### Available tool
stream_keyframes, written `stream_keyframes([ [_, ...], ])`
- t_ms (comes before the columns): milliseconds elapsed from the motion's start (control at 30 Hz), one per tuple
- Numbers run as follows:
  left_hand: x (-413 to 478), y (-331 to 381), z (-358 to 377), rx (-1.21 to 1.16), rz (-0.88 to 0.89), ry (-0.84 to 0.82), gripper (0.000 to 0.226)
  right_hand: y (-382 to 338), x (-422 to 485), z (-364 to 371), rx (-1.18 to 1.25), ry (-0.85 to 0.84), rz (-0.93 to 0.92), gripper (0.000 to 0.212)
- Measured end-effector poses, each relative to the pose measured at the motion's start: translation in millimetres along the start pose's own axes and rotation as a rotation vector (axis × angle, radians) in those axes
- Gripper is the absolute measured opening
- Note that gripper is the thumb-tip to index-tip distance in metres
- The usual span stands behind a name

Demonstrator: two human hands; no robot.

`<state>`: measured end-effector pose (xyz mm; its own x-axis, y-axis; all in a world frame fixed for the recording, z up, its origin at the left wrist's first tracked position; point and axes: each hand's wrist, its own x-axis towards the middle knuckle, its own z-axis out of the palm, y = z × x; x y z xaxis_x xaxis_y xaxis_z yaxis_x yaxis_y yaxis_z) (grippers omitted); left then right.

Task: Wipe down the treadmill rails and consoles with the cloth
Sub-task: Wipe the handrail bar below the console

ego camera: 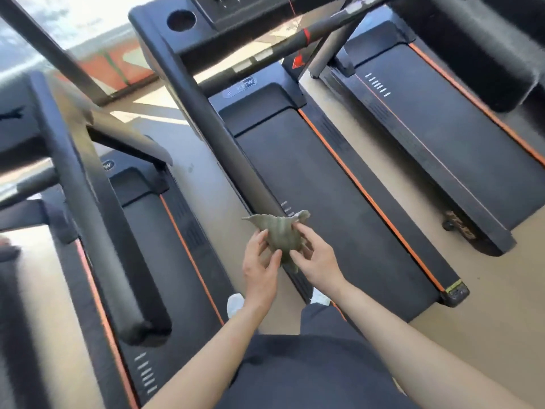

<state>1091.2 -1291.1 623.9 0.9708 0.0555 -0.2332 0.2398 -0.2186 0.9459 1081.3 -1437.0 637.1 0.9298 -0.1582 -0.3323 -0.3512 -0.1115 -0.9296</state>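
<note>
Grey-green cloth [281, 236] hangs between both hands, left hand [261, 265] and right hand [317, 262] each pinching an edge, just short of the rail [206, 119] end. Fold it into a flat pad (loose corners snag), then wrap the rail and stroke lengthwise.

Open floor [224, 202] runs between the left treadmill [165, 246] and the middle treadmill [339, 202] — clear up to the hands [259, 261]. A padded rail [206, 119] slants across just ahead; another rail [97, 216] hems the left side. Right of the middle belt, a second floor strip lies open.
</note>
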Motion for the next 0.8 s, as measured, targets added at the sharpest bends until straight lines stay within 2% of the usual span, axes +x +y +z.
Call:
stream_keyframes([
  [100, -0.4, -4.5, 7.7, 0.049, 0.064, -0.007, 0.063, 0.9, 3.3, -0.9, -0.088, -0.053, -0.08, 0.062],
  [233, 13.6, -4.9, 1.3, 0.094, 0.105, -0.041, 0.06, -5.5, 13.9, 3.5, -0.217, -0.055, -0.149, 0.059],
  [400, 32.9, -2.6, -4.4, 0.122, 0.133, -0.071, 0.058, -15.8, 33.1, 3.0, -0.278, -0.051, -0.074, 0.054],
  [600, 55.9, 9.5, -1.9, 0.205, 0.115, 0.002, 0.053, -32.9, 66.8, -1.9, -0.329, -0.121, 0.037, 0.052],
  [800, 89.8, 27.1, -5.6, 0.241, 0.07, 0.068, 0.055, -52.9, 96.3, 7.3, -0.29, -0.126, -0.118, 0.053],
])
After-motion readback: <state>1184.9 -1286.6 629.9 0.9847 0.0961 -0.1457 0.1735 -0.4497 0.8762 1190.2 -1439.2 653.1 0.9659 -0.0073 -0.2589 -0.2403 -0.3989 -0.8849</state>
